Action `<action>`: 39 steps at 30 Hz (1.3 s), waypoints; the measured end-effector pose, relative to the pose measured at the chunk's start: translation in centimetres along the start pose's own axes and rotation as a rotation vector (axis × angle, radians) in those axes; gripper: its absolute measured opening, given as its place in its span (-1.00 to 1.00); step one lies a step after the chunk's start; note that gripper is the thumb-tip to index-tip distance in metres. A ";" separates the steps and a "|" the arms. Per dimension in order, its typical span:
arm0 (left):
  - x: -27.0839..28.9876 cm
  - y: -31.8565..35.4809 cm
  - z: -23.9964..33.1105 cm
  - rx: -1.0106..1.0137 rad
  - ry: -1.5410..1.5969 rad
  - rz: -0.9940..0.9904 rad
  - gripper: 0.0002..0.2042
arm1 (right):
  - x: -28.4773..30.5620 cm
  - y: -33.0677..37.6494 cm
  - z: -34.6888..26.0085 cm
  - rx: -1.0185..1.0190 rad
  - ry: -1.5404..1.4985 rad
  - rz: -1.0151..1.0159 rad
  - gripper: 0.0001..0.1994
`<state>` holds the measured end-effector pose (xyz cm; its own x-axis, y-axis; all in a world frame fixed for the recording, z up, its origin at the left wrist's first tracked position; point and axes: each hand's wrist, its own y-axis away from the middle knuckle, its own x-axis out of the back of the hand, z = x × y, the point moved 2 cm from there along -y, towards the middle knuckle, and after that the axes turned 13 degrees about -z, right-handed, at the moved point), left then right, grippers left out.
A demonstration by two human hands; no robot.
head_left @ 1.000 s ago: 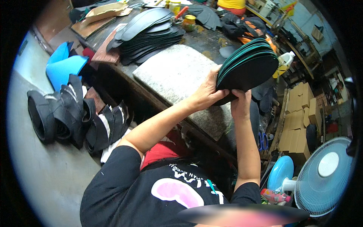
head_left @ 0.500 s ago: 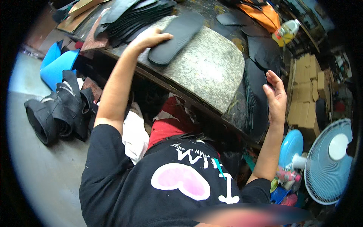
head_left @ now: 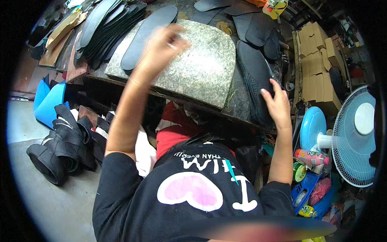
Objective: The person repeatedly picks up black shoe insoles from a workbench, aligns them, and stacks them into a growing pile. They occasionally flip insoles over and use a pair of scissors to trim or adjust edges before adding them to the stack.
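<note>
My left hand (head_left: 163, 48), smeared by motion, is over the grey speckled stone slab (head_left: 205, 60). Just beside it, a black insole (head_left: 155, 26) lies on the slab's left part, and the hand covers some of its near edge. Whether the fingers hold anything is not clear. My right hand (head_left: 277, 104) is open, thumb and fingers apart, at the near end of a stack of black insoles (head_left: 252, 76) right of the slab. More black insoles (head_left: 258, 30) lie loosely behind that stack. A fanned pile of black insoles (head_left: 117, 38) rests at the left.
Cardboard boxes (head_left: 318, 68) are stacked on the right. Nearer stands a fan (head_left: 356, 133), beside a blue basket (head_left: 306, 189) with bottles and wrappings. Rolled black material (head_left: 60, 149) and a blue sheet (head_left: 50, 103) lie left of the workbench's front edge.
My left hand has let go of the insole, which now lies flat on the slab. My right hand has come to the right stack's near end. The view has shifted.
</note>
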<state>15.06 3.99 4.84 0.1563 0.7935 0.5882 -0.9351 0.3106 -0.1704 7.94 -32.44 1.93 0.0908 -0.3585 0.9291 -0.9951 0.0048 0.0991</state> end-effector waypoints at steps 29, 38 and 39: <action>-9.5 3.9 8.4 -0.151 1.068 -0.032 -0.31 | 4.0 2.6 -10.3 0.603 -1.048 -0.021 -0.18; -6.4 0.6 6.0 -0.280 0.463 0.204 -0.26 | -3.9 -5.0 -13.6 0.470 -1.276 -0.107 -0.35; -6.6 0.6 5.3 -0.255 0.447 0.175 -0.27 | -4.2 -5.3 -13.5 0.602 -1.338 -0.118 -0.37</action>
<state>11.73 -3.81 5.06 0.1767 0.9728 0.1499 -0.8614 0.2266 -0.4546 13.40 -18.41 2.32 0.4006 -0.9082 -0.1213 -0.8814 -0.3457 -0.3220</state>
